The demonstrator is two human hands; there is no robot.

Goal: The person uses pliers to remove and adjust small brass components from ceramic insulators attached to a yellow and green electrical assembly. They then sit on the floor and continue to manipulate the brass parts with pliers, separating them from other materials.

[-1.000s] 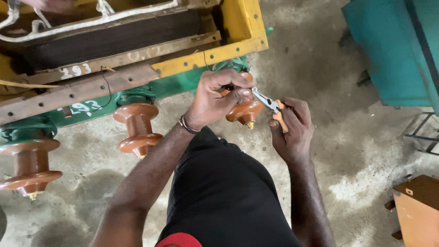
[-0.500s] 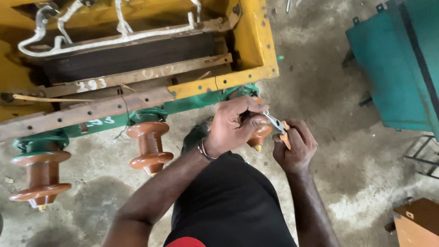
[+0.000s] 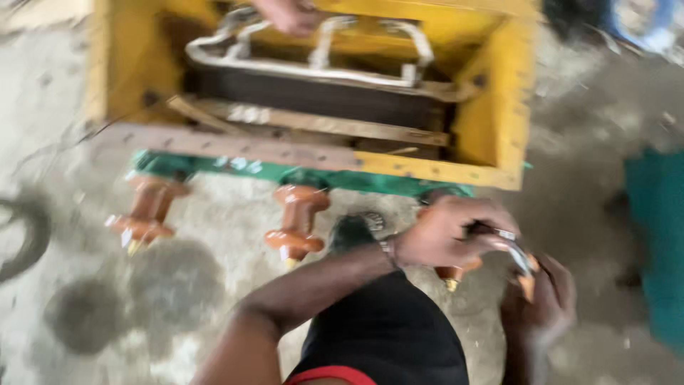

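Nearest me, my right hand grips the orange-handled pliers, fingers wrapped tight round the handles, while my left hand is curled over the rightmost brown porcelain bushing, fingers pressed around its body; the picture is blurred, so I cannot tell exactly what the plier tips bite on. That bushing hangs from the green flange of the yellow transformer tank, just right of the middle bushing and well apart from the left bushing. I judge the risks plain: the pliers could slip off the small brass terminal and nip my left fingers, or a hard twist could crack the porcelain. Farther off, another person's hand rests on the metal frame inside the tank; jolting the tank could catch it.
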